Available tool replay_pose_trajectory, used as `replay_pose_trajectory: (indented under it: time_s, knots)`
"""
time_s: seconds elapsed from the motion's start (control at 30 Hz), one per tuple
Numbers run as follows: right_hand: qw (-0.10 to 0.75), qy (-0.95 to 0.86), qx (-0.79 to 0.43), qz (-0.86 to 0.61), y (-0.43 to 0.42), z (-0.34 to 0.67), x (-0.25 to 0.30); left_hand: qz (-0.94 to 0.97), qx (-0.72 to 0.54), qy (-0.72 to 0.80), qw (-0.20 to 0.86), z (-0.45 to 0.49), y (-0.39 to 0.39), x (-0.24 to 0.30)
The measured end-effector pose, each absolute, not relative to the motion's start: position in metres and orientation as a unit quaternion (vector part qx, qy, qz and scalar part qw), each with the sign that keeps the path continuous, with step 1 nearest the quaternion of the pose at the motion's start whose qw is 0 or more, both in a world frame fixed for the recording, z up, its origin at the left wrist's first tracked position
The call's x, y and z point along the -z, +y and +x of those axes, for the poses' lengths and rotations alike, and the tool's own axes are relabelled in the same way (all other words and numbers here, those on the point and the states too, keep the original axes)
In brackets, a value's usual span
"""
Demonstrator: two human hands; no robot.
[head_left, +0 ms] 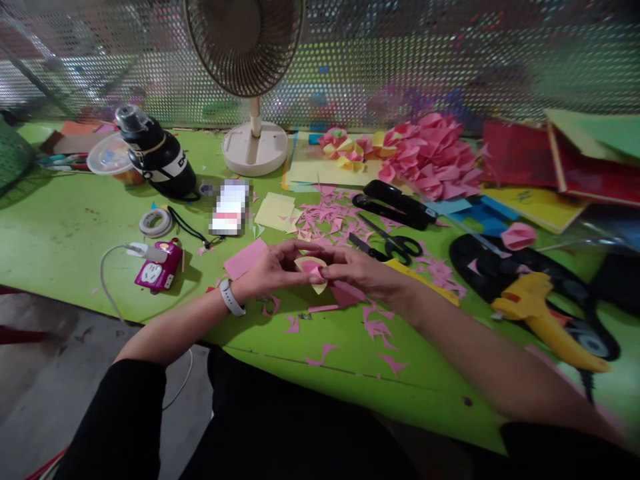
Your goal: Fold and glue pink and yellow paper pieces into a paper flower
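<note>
My left hand [273,269] and my right hand [365,273] meet over the green table [75,227], both pinching a small folded paper piece [312,271], yellow outside and pink inside. A white band sits on my left wrist. A pink paper square [244,259] lies just left of my left hand. Black scissors [393,244] lie just beyond my right hand. Pink paper scraps [380,330] are strewn under and around both hands.
A yellow glue gun [545,320] on a black mat lies at right. Further back are a black stapler [395,203], a pile of pink folded paper pieces [433,160], a fan [250,80], a black bottle [157,157], a tape roll [156,222] and a pink power socket [157,268].
</note>
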State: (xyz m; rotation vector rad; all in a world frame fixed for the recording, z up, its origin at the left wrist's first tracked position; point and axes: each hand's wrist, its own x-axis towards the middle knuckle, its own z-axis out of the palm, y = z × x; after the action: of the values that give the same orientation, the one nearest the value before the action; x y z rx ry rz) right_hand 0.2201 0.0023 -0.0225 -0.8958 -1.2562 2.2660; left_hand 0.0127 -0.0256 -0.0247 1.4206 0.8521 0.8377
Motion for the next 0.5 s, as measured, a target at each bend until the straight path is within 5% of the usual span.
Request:
replay_pose_trajectory:
  time_s: [0.5]
  knots:
    - [0.222,-0.654,-0.629,-0.357,0.005,0.229,0.005,0.636,-0.289,0.349,0.625,0.007,-0.023,0.025]
